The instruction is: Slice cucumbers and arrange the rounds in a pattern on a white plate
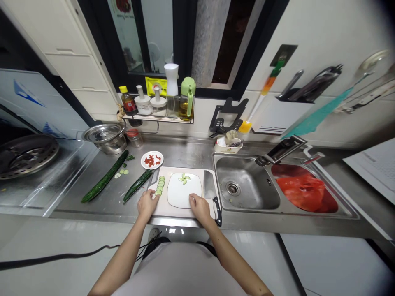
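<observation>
A white square plate with a few cucumber slices near its far edge lies on a white cutting board. My left hand rests on the board's left side, fingers curled by the near end of a row of cucumber slices; whether it pinches one is unclear. My right hand touches the plate's near right rim, fingers bent. A cleaver with a black handle lies on the board just right of the plate.
Two cucumbers and loose bits lie left of the board. A small plate of chopped red chili sits behind it. A pot, a condiment shelf, a double sink with a red basin surround the area.
</observation>
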`<state>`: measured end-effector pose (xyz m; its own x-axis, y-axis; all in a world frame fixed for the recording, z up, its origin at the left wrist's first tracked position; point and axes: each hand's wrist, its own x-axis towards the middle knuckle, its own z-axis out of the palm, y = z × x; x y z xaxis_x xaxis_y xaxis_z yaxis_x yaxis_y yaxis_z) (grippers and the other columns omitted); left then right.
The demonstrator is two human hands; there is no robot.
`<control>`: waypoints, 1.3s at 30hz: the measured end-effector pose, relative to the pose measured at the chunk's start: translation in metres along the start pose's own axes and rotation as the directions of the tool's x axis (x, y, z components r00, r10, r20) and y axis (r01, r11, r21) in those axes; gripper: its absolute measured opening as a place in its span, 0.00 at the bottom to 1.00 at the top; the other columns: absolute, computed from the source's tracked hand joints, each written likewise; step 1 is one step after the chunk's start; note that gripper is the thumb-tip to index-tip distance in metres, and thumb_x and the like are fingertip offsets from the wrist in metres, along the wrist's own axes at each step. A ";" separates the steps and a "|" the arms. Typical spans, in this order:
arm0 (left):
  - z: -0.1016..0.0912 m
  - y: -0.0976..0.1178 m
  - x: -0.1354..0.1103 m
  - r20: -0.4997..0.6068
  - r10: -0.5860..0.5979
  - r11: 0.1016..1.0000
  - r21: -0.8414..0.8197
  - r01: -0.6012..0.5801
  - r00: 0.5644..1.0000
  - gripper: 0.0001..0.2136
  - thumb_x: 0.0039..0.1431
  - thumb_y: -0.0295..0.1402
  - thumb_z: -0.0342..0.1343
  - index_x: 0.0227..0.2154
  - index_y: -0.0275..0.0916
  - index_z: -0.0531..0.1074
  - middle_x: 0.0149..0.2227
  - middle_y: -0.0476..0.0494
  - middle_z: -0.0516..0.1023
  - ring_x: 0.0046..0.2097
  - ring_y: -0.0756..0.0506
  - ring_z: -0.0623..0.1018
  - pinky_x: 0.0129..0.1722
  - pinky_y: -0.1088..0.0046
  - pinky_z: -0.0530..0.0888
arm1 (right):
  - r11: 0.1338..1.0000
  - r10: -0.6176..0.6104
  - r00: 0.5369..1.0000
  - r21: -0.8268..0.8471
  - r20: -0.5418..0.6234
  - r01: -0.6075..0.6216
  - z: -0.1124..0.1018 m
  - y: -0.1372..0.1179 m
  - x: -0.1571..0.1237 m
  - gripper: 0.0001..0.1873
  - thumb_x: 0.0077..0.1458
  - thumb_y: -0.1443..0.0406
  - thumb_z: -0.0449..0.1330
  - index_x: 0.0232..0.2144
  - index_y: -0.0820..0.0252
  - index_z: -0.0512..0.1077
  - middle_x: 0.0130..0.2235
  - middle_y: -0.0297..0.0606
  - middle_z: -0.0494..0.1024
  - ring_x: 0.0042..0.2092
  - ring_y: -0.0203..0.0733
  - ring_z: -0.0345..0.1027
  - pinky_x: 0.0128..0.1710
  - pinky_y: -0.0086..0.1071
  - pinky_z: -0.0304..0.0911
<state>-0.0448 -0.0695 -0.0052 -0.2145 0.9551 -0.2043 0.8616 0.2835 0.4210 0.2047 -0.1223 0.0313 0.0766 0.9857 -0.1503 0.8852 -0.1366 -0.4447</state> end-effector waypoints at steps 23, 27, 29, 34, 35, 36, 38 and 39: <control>-0.043 0.070 -0.004 0.028 0.279 0.482 -0.869 -0.114 0.960 0.16 0.43 0.42 0.65 0.32 0.35 0.74 0.30 0.46 0.76 0.30 0.51 0.72 0.34 0.75 0.69 | 0.860 -0.249 0.942 0.396 -0.224 0.322 -0.047 -0.049 0.035 0.12 0.57 0.61 0.55 0.42 0.56 0.73 0.35 0.35 0.74 0.34 0.37 0.66 0.37 0.30 0.60; -0.050 0.086 -0.009 0.012 0.362 0.460 -0.872 -0.168 0.932 0.13 0.44 0.39 0.65 0.31 0.35 0.75 0.29 0.47 0.75 0.31 0.52 0.71 0.34 0.76 0.68 | 0.794 -0.350 0.898 0.424 -0.268 0.436 -0.052 -0.058 0.040 0.08 0.57 0.63 0.57 0.38 0.56 0.73 0.35 0.35 0.74 0.40 0.39 0.66 0.42 0.33 0.60; -0.051 0.092 -0.010 0.011 0.379 0.462 -0.868 -0.179 0.925 0.13 0.44 0.39 0.65 0.30 0.35 0.75 0.29 0.47 0.75 0.31 0.52 0.71 0.35 0.76 0.67 | 0.780 -0.368 0.885 0.423 -0.285 0.461 -0.053 -0.058 0.041 0.05 0.57 0.64 0.56 0.34 0.56 0.73 0.33 0.35 0.73 0.40 0.39 0.65 0.43 0.33 0.59; -0.052 0.104 -0.015 0.008 0.281 0.442 -0.889 -0.123 0.960 0.19 0.42 0.43 0.66 0.34 0.35 0.73 0.25 0.50 0.73 0.27 0.53 0.69 0.29 0.78 0.64 | 0.772 -0.336 0.874 0.429 -0.351 0.469 -0.053 -0.052 0.043 0.06 0.58 0.64 0.56 0.30 0.57 0.72 0.32 0.35 0.74 0.39 0.39 0.65 0.43 0.33 0.58; -0.053 0.107 -0.017 0.046 0.254 0.441 -0.894 -0.073 0.966 0.20 0.43 0.45 0.65 0.35 0.35 0.73 0.23 0.51 0.72 0.25 0.54 0.68 0.27 0.79 0.63 | 0.772 -0.326 0.872 0.428 -0.366 0.469 -0.053 -0.051 0.043 0.07 0.58 0.64 0.55 0.30 0.57 0.72 0.33 0.35 0.74 0.39 0.39 0.65 0.43 0.33 0.58; -0.054 0.110 -0.018 0.108 0.236 0.442 -0.897 -0.008 0.966 0.22 0.44 0.47 0.64 0.36 0.35 0.72 0.22 0.51 0.72 0.23 0.54 0.67 0.25 0.79 0.61 | 0.772 -0.320 0.868 0.427 -0.379 0.471 -0.054 -0.049 0.044 0.07 0.58 0.64 0.55 0.30 0.57 0.72 0.33 0.35 0.74 0.39 0.39 0.66 0.43 0.33 0.58; -0.057 0.116 -0.021 0.264 0.229 0.436 -0.889 0.144 0.937 0.26 0.45 0.50 0.62 0.41 0.35 0.71 0.22 0.50 0.73 0.21 0.55 0.66 0.21 0.81 0.56 | 0.768 -0.325 0.859 0.420 -0.396 0.484 -0.057 -0.047 0.044 0.07 0.59 0.63 0.55 0.30 0.57 0.72 0.34 0.35 0.74 0.40 0.40 0.66 0.43 0.34 0.58; -0.059 0.120 -0.022 0.330 0.232 0.423 -0.881 0.211 0.915 0.27 0.45 0.51 0.62 0.43 0.35 0.71 0.23 0.49 0.74 0.21 0.55 0.66 0.20 0.81 0.54 | 0.765 -0.334 0.853 0.413 -0.401 0.494 -0.058 -0.046 0.044 0.07 0.59 0.63 0.55 0.31 0.57 0.72 0.34 0.36 0.74 0.40 0.40 0.66 0.44 0.34 0.58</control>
<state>0.0359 -0.0520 0.1017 0.1554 0.9112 -0.3815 -0.0859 0.3972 0.9137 0.1938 -0.0674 0.0963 -0.0464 0.9260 0.3747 0.5260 0.3415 -0.7789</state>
